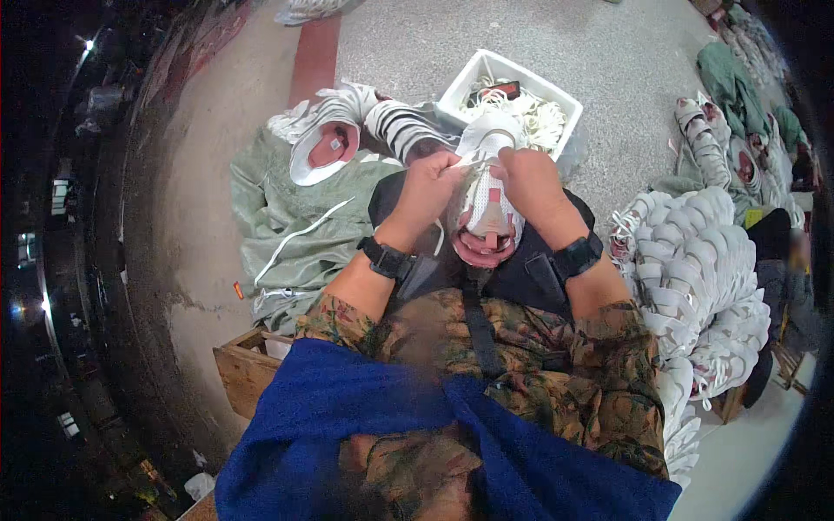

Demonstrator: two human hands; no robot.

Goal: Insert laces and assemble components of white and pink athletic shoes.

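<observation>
Over my lap, I hold a white mesh sneaker with a pink lining (488, 208) between both hands, toe away from me. My left hand (426, 193) and right hand (530, 181) pinch a thin white lace (466, 162) with fingers closed tight; a slack grip could let it slip from the eyelet.

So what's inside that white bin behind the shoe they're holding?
The white bin holds a tangle of white laces and a dark object with red. The shoe and both hands cover its near side; whatever lies beneath the laces is hidden.
</observation>
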